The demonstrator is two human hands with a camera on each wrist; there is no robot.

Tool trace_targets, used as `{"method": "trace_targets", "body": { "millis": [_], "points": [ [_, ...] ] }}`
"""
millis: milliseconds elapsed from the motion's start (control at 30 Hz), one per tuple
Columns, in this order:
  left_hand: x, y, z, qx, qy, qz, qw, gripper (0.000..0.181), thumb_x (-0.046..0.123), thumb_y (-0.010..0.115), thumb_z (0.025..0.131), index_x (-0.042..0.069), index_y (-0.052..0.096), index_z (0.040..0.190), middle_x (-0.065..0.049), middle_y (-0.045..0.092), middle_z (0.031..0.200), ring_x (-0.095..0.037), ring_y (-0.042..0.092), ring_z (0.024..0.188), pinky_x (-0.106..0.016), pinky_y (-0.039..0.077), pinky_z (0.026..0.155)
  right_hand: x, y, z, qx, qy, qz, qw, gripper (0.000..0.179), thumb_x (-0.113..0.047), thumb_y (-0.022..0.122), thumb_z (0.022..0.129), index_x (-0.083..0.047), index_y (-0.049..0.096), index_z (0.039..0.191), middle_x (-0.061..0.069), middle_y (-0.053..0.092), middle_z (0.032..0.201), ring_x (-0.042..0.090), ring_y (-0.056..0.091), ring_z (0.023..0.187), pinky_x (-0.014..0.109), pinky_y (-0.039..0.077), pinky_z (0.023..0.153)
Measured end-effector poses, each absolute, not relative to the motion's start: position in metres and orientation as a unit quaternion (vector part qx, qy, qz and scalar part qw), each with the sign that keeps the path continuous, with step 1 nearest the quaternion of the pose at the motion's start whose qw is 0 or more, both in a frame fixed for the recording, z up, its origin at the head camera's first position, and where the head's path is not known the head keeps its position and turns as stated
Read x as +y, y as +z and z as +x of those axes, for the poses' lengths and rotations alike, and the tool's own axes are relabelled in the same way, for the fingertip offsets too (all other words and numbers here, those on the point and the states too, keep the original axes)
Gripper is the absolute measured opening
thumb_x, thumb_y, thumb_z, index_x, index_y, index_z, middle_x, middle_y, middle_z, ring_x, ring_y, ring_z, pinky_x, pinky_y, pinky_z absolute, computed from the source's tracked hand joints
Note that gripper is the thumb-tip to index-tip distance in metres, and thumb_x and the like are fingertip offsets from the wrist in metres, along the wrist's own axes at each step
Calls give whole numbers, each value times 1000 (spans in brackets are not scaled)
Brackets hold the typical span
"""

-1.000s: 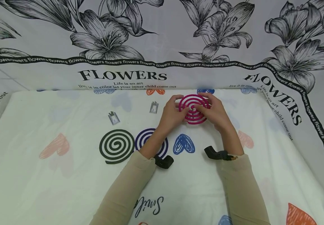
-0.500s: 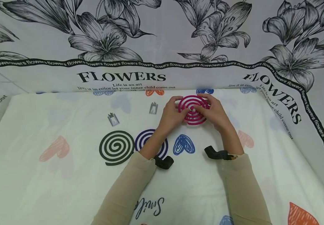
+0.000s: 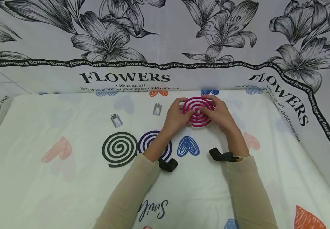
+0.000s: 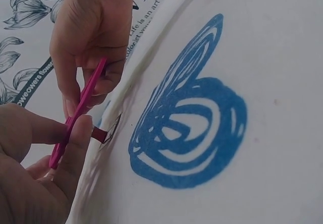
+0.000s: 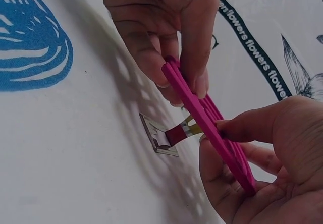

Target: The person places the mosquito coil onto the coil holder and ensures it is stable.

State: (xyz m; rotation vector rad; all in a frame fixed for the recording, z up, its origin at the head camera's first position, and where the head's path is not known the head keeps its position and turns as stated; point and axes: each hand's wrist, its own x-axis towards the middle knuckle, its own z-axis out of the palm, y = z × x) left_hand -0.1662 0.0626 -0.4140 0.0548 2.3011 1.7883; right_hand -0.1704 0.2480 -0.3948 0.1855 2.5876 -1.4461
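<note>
A pink mosquito coil (image 5: 227, 156) is held at the far side of the table. My left hand (image 3: 178, 115) grips its left edge, and my right hand (image 3: 218, 112) grips its right edge, both thumbs near the centre. Under the coil sits a small metal coil stand (image 5: 157, 137), its upright prong reaching the coil's middle. Thumbs and fingers cover part of that contact, so I cannot tell whether the prong passes through. Nearer to me, a dark green coil (image 3: 120, 148) lies flat beside a blue coil (image 3: 146, 144), which my left forearm partly covers.
Two more small metal stands, a left one (image 3: 116, 121) and a right one (image 3: 157, 109), lie left of my hands. Black wrist cameras sit at both cuffs. Behind the table rises a flower-printed cloth (image 3: 142, 76); the white tablecloth (image 3: 76, 194) has printed hearts.
</note>
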Motion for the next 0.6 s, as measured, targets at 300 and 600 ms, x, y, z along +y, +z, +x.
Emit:
{"method": "trace_targets", "body": {
  "millis": [300, 600],
  "points": [
    [62, -416, -166, 783, 611, 14, 119, 61, 21, 76, 99, 14, 47, 152, -17, 70, 131, -26, 79, 94, -23, 64, 66, 248, -397, -171, 864, -492, 56, 89, 66, -23, 73, 100, -18, 46, 160, 20, 51, 158, 38, 53, 145, 53, 55, 112],
    [62, -416, -166, 779, 614, 13, 123, 62, 21, 76, 99, 15, 47, 152, -18, 69, 134, -28, 79, 99, -24, 64, 67, 249, -398, -172, 866, -488, 61, 90, 66, -23, 73, 100, -18, 46, 160, 20, 50, 160, 38, 52, 147, 53, 55, 112]
  ]
}}
